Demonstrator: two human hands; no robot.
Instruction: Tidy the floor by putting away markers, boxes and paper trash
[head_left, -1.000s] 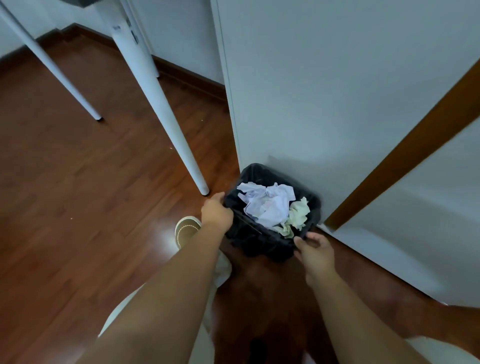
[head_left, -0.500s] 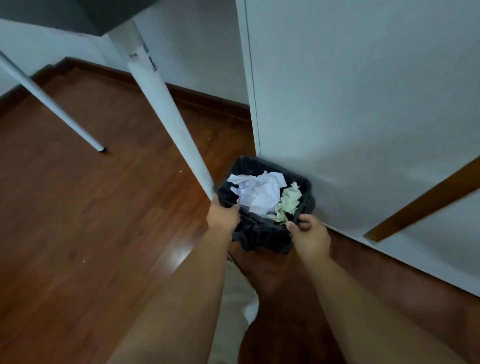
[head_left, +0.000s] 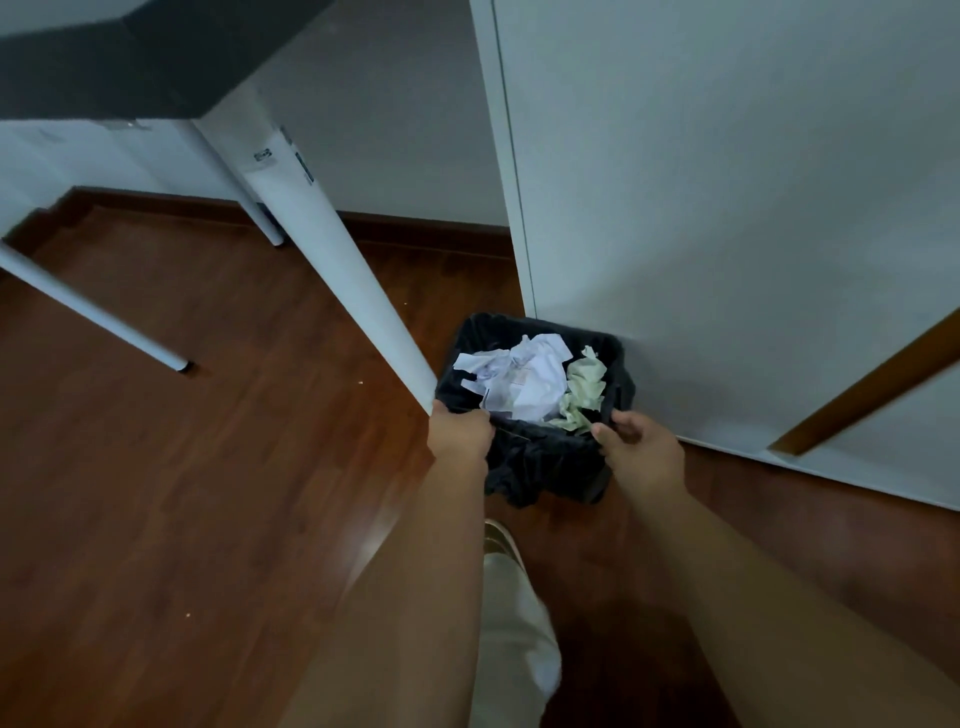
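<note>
Both our hands grip the rim of the small black bag-lined waste bin (head_left: 540, 457), left hand (head_left: 460, 434) and right hand (head_left: 636, 449) on opposite near corners. It sits on the wooden floor (head_left: 182, 493) against the white cabinet (head_left: 727, 208), beside the desk leg (head_left: 332, 249), holding crumpled white and green paper (head_left: 530, 379). It should feel light; we should hold the stiff rim, not the slippery liner.

left hand (head_left: 460, 431) fingertips hidden behind bin (head_left: 545, 462) rim, bin's base perhaps resting unseen

A black bin (head_left: 540, 462) holds white crumpled paper (head_left: 524, 379) and a pale green wad (head_left: 584, 387). The floor (head_left: 182, 493) is reddish-brown wood; the table leg (head_left: 332, 260) and cabinet (head_left: 727, 208) are white.
</note>
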